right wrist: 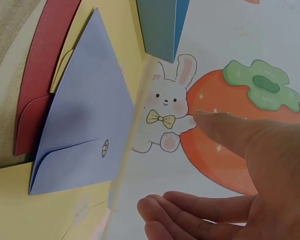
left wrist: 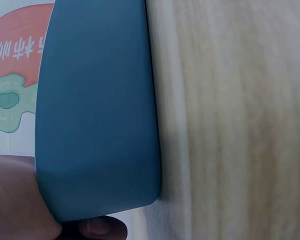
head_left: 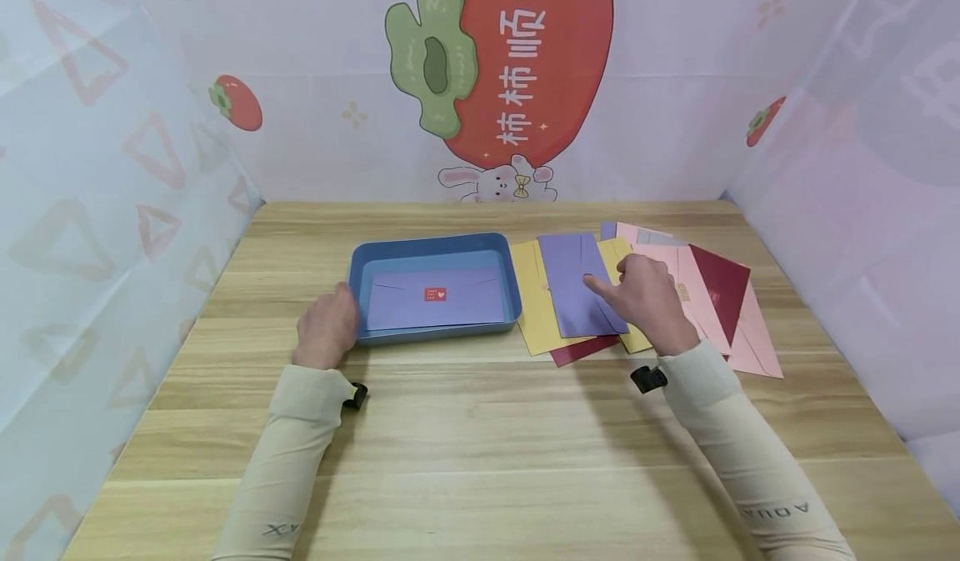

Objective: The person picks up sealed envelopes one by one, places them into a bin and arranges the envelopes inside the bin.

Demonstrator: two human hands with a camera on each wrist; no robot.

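Note:
My left hand (head_left: 328, 325) grips the left end of a blue tray (head_left: 442, 333). In the left wrist view the tray's outer wall (left wrist: 97, 110) fills much of the picture, with part of the hand (left wrist: 17, 200) at its rim. Inside the tray lies a lilac envelope (head_left: 405, 301) with a red heart sticker. My right hand (head_left: 651, 298) hovers over loose envelopes right of the tray, thumb and fingers apart, holding nothing. Nearest it is another lilac envelope (head_left: 573, 290), lying across yellow envelopes (head_left: 534, 323). The right wrist view shows this lilac envelope (right wrist: 82, 120) apart from the hand (right wrist: 270, 170).
Below the yellow ones a dark red envelope (head_left: 583, 351) peeks out. Pink envelopes (head_left: 759, 346) and another dark red one (head_left: 727, 282) overlap farther right. Everything lies on a wooden table (head_left: 480, 453), with printed cloth (head_left: 322, 144) hanging behind and at both sides.

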